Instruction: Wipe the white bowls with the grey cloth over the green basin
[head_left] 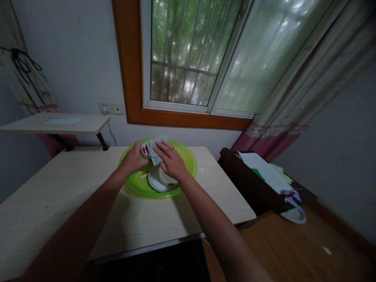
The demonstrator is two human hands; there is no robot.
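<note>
Both arms reach forward, converging over green basket (189,158). Left hand (133,158) curled around white red-marked cup (145,150), held above basket's far side. Right hand (174,161) palm down, fingers slightly spread across grey cloth (155,152) against cup; cannot tell if fingers pinch cloth. Bowl (165,178) on plate (155,182) below right hand.

pale wall (79,58) — barred window (188,51), brown wooden frame (131,78) — wooden floor (282,250).
</note>
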